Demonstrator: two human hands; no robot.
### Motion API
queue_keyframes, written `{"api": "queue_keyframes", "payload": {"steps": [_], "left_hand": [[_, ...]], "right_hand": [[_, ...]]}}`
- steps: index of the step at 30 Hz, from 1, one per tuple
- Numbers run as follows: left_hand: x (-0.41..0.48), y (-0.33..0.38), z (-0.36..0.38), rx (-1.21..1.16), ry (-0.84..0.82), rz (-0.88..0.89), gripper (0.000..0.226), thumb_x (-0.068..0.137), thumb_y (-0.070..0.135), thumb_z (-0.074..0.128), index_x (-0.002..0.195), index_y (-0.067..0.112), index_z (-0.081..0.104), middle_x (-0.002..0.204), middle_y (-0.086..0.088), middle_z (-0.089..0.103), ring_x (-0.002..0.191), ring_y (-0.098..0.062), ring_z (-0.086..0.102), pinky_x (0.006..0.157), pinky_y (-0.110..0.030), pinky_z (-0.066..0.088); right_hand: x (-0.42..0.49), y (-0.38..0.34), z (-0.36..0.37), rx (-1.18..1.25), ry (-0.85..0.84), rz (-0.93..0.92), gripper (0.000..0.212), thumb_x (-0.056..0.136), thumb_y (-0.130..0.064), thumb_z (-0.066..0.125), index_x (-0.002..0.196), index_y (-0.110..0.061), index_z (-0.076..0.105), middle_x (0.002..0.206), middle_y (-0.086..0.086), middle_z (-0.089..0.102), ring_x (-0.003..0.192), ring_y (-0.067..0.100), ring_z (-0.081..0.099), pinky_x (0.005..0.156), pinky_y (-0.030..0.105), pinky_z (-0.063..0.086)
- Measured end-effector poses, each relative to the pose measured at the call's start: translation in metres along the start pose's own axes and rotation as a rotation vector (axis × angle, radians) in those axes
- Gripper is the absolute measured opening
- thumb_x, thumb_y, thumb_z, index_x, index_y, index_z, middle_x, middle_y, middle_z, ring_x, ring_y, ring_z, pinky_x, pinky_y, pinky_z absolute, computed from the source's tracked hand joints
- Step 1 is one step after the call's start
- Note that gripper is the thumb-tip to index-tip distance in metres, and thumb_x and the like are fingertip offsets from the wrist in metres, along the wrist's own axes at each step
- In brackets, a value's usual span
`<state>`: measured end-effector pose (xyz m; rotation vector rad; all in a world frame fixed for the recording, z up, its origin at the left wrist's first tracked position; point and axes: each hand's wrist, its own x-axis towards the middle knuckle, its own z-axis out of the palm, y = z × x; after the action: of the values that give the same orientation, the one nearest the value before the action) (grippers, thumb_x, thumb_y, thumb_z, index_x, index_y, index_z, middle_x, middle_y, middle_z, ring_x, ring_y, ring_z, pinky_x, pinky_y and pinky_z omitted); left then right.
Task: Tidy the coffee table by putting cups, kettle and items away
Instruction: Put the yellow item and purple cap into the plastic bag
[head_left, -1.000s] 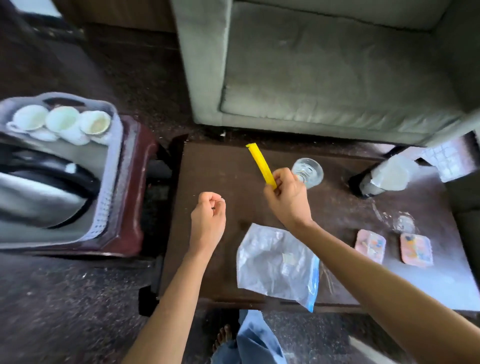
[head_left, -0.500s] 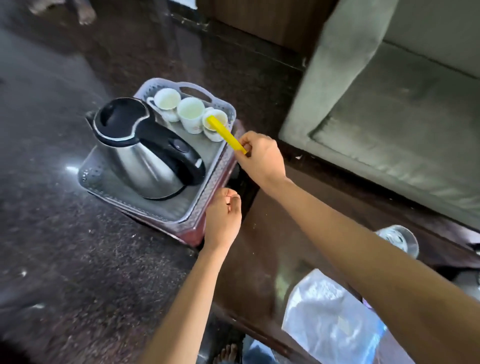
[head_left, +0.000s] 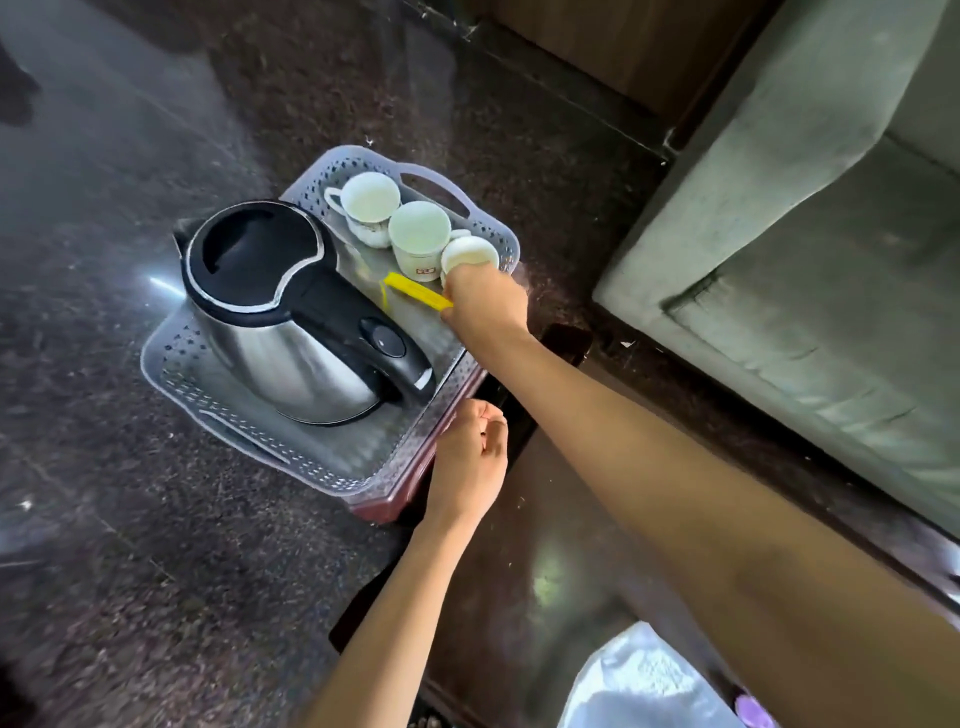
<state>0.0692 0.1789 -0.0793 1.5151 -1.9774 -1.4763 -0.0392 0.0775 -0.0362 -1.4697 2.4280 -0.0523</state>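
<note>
The right hand (head_left: 483, 301) is low over the tray (head_left: 332, 467), its fingers closed round one end of a yellow sachet stick (head_left: 415, 297). The free end points toward the kettle (head_left: 291, 322); whether it touches the tray floor I cannot tell. It lies near the tray's right edge, just in front of the three cups (head_left: 418, 234) lined along the far edge. The stick looks light, thin and bendy, so an end pinch suffices and it should settle flat once let go; the nearest of the cups, right by the knuckles, is fragile and easily knocked. The left hand (head_left: 470, 462) hangs by the tray's near right corner, above the bench (head_left: 545, 545), curled on nothing
</note>
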Motion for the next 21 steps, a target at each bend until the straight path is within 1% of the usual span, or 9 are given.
{"api": "queue_keyframes", "payload": {"steps": [3, 5, 8, 10, 12, 14, 16, 19, 21], "left_hand": [[0.004, -0.003, 0.004, -0.017, -0.020, -0.024, 0.015, 0.097, 0.020, 0.047, 0.108, 0.013, 0.053, 0.105, 0.002, 0.066, 0.091, -0.014, 0.064, 0.085, -0.027, 0.048], [0.006, -0.004, 0.004, -0.022, -0.036, -0.039, 0.017, 0.097, 0.019, 0.045, 0.111, 0.012, 0.053, 0.106, 0.001, 0.065, 0.093, -0.014, 0.062, 0.087, -0.028, 0.048], [0.007, -0.004, 0.002, -0.019, -0.039, -0.047, 0.016, 0.098, 0.019, 0.044, 0.109, 0.012, 0.052, 0.104, 0.001, 0.064, 0.091, -0.014, 0.061, 0.083, -0.024, 0.045], [0.008, -0.004, 0.001, -0.013, -0.040, -0.052, 0.014, 0.098, 0.019, 0.045, 0.107, 0.013, 0.052, 0.103, 0.000, 0.064, 0.090, -0.015, 0.061, 0.081, -0.025, 0.044], [0.007, -0.003, 0.000, -0.012, -0.040, -0.049, 0.010, 0.097, 0.019, 0.045, 0.105, 0.016, 0.051, 0.103, 0.000, 0.064, 0.088, -0.014, 0.061, 0.081, -0.025, 0.044], [0.006, -0.002, -0.002, -0.004, -0.033, -0.044, 0.009, 0.097, 0.020, 0.046, 0.103, 0.016, 0.051, 0.103, 0.001, 0.065, 0.085, -0.013, 0.060, 0.079, -0.024, 0.043], [0.002, 0.000, -0.005, 0.006, -0.017, -0.036, 0.012, 0.096, 0.020, 0.047, 0.104, 0.014, 0.053, 0.102, 0.000, 0.067, 0.084, -0.015, 0.061, 0.078, -0.025, 0.044], [-0.008, 0.006, -0.006, 0.035, -0.031, 0.009, 0.014, 0.096, 0.020, 0.047, 0.105, 0.013, 0.055, 0.102, -0.002, 0.067, 0.087, -0.017, 0.062, 0.079, -0.026, 0.046], [-0.019, 0.012, -0.002, 0.073, -0.060, 0.055, 0.015, 0.096, 0.020, 0.046, 0.106, 0.013, 0.056, 0.098, 0.001, 0.065, 0.086, -0.017, 0.061, 0.072, -0.022, 0.043]], "right_hand": [[0.003, -0.006, -0.002, -0.125, 0.050, -0.040, 0.021, 0.088, -0.010, 0.064, 0.109, -0.012, 0.061, 0.106, 0.004, 0.066, 0.097, 0.024, 0.067, 0.065, 0.030, 0.044], [0.003, -0.009, -0.003, -0.195, 0.073, -0.071, 0.026, 0.088, -0.002, 0.060, 0.112, -0.012, 0.060, 0.109, 0.003, 0.065, 0.100, 0.023, 0.066, 0.067, 0.030, 0.044], [0.001, -0.012, -0.004, -0.259, 0.087, -0.101, 0.031, 0.085, 0.002, 0.060, 0.110, -0.014, 0.061, 0.109, 0.001, 0.065, 0.100, 0.021, 0.065, 0.066, 0.029, 0.042], [-0.001, -0.012, -0.003, -0.268, 0.083, -0.112, 0.032, 0.083, 0.002, 0.061, 0.110, -0.016, 0.061, 0.107, 0.000, 0.065, 0.098, 0.021, 0.066, 0.064, 0.029, 0.039], [-0.002, -0.011, -0.004, -0.253, 0.079, -0.108, 0.031, 0.084, 0.001, 0.061, 0.111, -0.015, 0.060, 0.106, 0.001, 0.065, 0.097, 0.021, 0.066, 0.063, 0.029, 0.040], [-0.007, -0.007, -0.007, -0.222, 0.083, -0.084, 0.025, 0.088, -0.004, 0.062, 0.111, -0.014, 0.060, 0.105, 0.001, 0.065, 0.097, 0.021, 0.067, 0.065, 0.029, 0.044], [-0.014, 0.001, -0.013, -0.131, 0.102, -0.050, 0.020, 0.092, -0.016, 0.061, 0.112, -0.013, 0.058, 0.107, 0.004, 0.065, 0.100, 0.025, 0.065, 0.068, 0.030, 0.045], [-0.034, 0.018, -0.020, -0.002, 0.135, -0.004, 0.025, 0.094, -0.030, 0.055, 0.110, -0.011, 0.058, 0.109, 0.009, 0.064, 0.100, 0.032, 0.062, 0.068, 0.033, 0.039], [-0.053, 0.035, -0.021, 0.061, 0.174, 0.047, 0.026, 0.092, -0.033, 0.054, 0.107, -0.012, 0.059, 0.109, 0.008, 0.064, 0.098, 0.034, 0.063, 0.068, 0.033, 0.040]]}}
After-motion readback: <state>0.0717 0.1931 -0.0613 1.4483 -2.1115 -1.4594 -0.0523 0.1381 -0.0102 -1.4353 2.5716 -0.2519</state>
